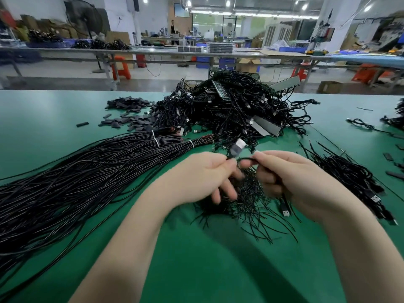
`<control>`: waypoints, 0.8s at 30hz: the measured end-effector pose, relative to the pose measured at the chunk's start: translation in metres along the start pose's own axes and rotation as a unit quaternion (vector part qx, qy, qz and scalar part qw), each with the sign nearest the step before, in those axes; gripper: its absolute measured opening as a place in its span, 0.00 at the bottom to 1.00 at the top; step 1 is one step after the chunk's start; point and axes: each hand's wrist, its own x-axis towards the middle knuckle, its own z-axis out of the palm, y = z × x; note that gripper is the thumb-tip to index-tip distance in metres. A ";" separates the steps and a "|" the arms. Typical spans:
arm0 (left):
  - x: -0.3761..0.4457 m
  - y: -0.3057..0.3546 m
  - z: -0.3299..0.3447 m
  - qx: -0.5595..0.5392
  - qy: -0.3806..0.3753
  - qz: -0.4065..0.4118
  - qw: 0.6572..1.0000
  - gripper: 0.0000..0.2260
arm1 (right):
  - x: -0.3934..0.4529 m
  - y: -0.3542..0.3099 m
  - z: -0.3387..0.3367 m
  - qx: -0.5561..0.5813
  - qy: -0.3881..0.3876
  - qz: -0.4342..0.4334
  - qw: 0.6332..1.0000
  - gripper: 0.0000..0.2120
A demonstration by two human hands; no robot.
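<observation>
Pinches cable [246, 159] below plug [237, 147] with left hand [203, 176] fingers | grips its loop in curled right hand [290, 178] | frame centre, above desk [196, 248] | seems early, with pile [236, 106] upper centre left to do

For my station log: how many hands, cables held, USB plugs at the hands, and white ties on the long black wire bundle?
Hands: 2, left hand and right hand
Thin black cable pinched between them: 1
Silver USB plugs at the hands: 2, upper plug, lower plug
White ties on the long black wire bundle: 3
Total: 8
</observation>
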 end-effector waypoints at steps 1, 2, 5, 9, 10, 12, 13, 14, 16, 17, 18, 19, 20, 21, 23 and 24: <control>0.002 0.000 0.000 -0.049 0.033 -0.003 0.998 0.14 | -0.003 -0.004 0.004 0.030 -0.009 -0.009 0.999 0.15; 0.003 -0.001 0.000 -0.109 0.057 -0.001 0.992 0.13 | -0.006 -0.008 0.009 0.054 -0.020 -0.017 0.998 0.14; 0.004 0.001 -0.002 -0.249 0.105 0.032 0.962 0.13 | -0.011 -0.013 0.023 0.079 -0.049 -0.042 0.995 0.12; 0.001 0.008 -0.004 -0.408 0.093 0.072 0.905 0.15 | -0.010 -0.009 0.042 0.082 -0.111 -0.032 0.990 0.13; 0.000 0.009 -0.004 -0.428 0.088 0.076 0.896 0.16 | -0.008 -0.007 0.045 0.088 -0.115 -0.031 0.989 0.14; -0.002 0.011 -0.006 -0.460 0.076 0.081 0.881 0.17 | -0.005 -0.003 0.045 0.060 -0.100 -0.025 0.993 0.17; -0.004 0.012 -0.008 -0.479 0.067 0.082 0.871 0.17 | -0.004 -0.001 0.044 0.029 -0.086 -0.019 0.996 0.20; -0.005 0.012 -0.009 -0.495 0.060 0.084 0.863 0.18 | -0.002 0.001 0.043 -0.001 -0.071 -0.014 0.997 0.22; -0.006 0.012 -0.010 -0.499 0.064 0.087 0.860 0.18 | 0.001 0.006 0.041 -0.035 -0.051 -0.005 0.998 0.25; -0.005 0.011 -0.009 -0.492 0.075 0.087 0.863 0.18 | 0.002 0.008 0.041 -0.041 -0.054 -0.003 0.998 0.25; -0.004 0.011 -0.009 -0.487 0.089 0.087 0.864 0.17 | 0.002 0.009 0.041 -0.044 -0.065 -0.003 0.997 0.24; -0.002 0.010 -0.008 -0.487 0.104 0.086 0.863 0.15 | 0.003 0.010 0.042 -0.049 -0.080 -0.002 0.996 0.23; -0.002 0.011 -0.008 -0.493 0.119 0.083 0.858 0.14 | 0.003 0.012 0.043 -0.065 -0.094 0.000 0.993 0.22; -0.001 0.011 -0.009 -0.497 0.132 0.078 0.854 0.13 | 0.002 0.012 0.043 -0.096 -0.094 0.000 0.991 0.20; 0.001 0.010 -0.010 -0.472 0.148 0.062 0.867 0.12 | 0.002 0.013 0.041 -0.166 -0.055 -0.021 0.984 0.14; 0.001 0.009 -0.009 -0.445 0.149 0.053 0.882 0.13 | 0.002 0.014 0.041 -0.175 -0.038 -0.042 0.983 0.19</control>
